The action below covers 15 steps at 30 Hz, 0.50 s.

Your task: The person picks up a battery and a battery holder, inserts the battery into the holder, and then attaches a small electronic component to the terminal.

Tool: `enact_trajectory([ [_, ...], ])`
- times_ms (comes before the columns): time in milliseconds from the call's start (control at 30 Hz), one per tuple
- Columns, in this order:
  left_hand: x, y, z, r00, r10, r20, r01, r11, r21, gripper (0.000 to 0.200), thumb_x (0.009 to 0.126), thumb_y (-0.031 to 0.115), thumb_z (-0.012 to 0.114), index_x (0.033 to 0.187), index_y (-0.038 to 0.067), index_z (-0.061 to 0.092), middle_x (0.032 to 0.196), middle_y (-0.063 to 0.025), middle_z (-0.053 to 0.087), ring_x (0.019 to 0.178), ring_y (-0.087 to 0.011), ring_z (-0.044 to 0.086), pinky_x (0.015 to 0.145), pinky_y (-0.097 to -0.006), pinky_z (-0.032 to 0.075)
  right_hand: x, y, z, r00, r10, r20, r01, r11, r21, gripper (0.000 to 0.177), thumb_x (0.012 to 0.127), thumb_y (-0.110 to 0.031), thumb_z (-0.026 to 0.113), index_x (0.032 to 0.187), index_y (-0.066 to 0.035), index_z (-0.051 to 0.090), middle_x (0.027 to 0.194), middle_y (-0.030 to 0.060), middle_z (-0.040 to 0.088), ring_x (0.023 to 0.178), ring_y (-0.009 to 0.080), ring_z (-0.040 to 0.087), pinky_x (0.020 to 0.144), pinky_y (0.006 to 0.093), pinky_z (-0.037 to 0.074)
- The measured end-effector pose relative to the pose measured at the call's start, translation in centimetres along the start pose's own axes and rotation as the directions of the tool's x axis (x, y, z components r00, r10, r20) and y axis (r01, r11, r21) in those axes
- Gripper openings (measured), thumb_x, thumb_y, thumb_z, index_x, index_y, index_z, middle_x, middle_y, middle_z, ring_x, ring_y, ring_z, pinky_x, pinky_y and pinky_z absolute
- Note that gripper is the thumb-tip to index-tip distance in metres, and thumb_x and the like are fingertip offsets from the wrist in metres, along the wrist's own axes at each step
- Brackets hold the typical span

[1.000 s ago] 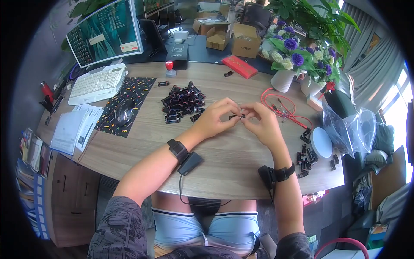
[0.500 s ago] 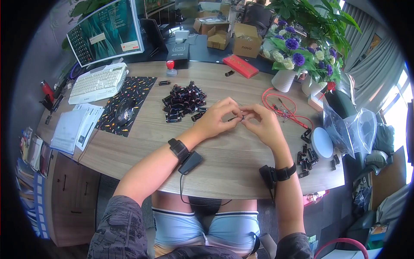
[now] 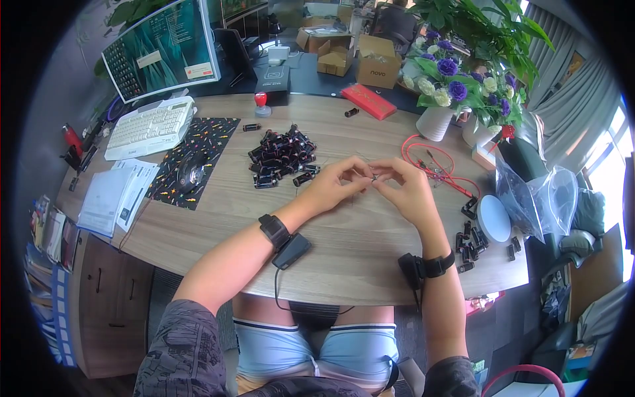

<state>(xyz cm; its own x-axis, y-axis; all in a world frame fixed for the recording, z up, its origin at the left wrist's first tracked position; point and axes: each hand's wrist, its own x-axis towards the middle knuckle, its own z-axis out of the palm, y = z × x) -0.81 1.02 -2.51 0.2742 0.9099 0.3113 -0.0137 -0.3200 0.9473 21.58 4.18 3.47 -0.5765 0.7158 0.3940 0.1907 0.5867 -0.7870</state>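
Observation:
My left hand (image 3: 336,185) and my right hand (image 3: 403,188) meet fingertip to fingertip above the wooden desk (image 3: 331,245). Both are closed in pinches around something small and dark, too small to make out. Just left of my left hand lies a heap of small black cylindrical parts (image 3: 281,153), with one loose part (image 3: 302,179) at its edge near my wrist. Several similar black parts (image 3: 471,245) lie to the right of my right forearm, beside a light blue round lid or dish (image 3: 495,218). Red cables (image 3: 430,155) lie coiled beyond my right hand.
At the left are a monitor (image 3: 162,53), a keyboard (image 3: 151,128), a patterned mat (image 3: 215,145) and papers (image 3: 116,198). A red-topped stamp (image 3: 262,104), a red packet (image 3: 368,101) and a vase of flowers (image 3: 435,124) stand or lie further back. A clear plastic bag (image 3: 539,198) is at the right.
My left fingers have shifted slightly, and the dark end that showed between my hands is now mostly hidden. A little more of the loose part beside the heap shows.

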Motion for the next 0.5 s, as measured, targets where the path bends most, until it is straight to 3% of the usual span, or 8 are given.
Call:
enact_trajectory([
  [133,0.1,-0.25,-0.15,0.998,0.052,0.019,-0.054,0.995,0.08,0.024,0.105,0.016,0.073,0.122,0.005,0.061,0.116,-0.0021,0.066,0.1,-0.0108,0.069,0.089,-0.027,0.054,0.12,0.12,0.14,1.0,0.011,-0.009,-0.011,1.0,0.026,0.036,0.09,0.007,0.073,0.126,0.005,0.071,0.119,0.0128,0.076,0.11,0.0199,0.074,0.104,0.0351,0.057],
  [233,-0.02,0.14,0.33,0.992,0.118,-0.052,-0.114,0.991,0.069,0.026,0.105,0.016,0.073,0.123,0.006,0.057,0.114,-0.0036,0.067,0.099,-0.0106,0.069,0.086,-0.0272,0.054,0.11,-0.05,0.2,1.0,0.013,-0.014,-0.013,1.0,0.015,0.035,0.09,0.007,0.073,0.125,0.005,0.072,0.119,0.013,0.077,0.11,0.0202,0.075,0.104,0.0353,0.058],
  [500,-0.02,0.02,0.17,0.997,0.069,-0.044,-0.067,0.996,0.051,0.027,0.104,0.015,0.073,0.121,0.006,0.055,0.11,-0.0036,0.068,0.098,-0.0095,0.068,0.084,-0.0265,0.053,0.05,-0.78,0.35,1.0,0.003,-0.005,-0.003,1.0,-0.012,0.035,0.089,0.007,0.071,0.123,0.006,0.072,0.118,0.0133,0.077,0.11,0.0206,0.075,0.103,0.0352,0.058],
])
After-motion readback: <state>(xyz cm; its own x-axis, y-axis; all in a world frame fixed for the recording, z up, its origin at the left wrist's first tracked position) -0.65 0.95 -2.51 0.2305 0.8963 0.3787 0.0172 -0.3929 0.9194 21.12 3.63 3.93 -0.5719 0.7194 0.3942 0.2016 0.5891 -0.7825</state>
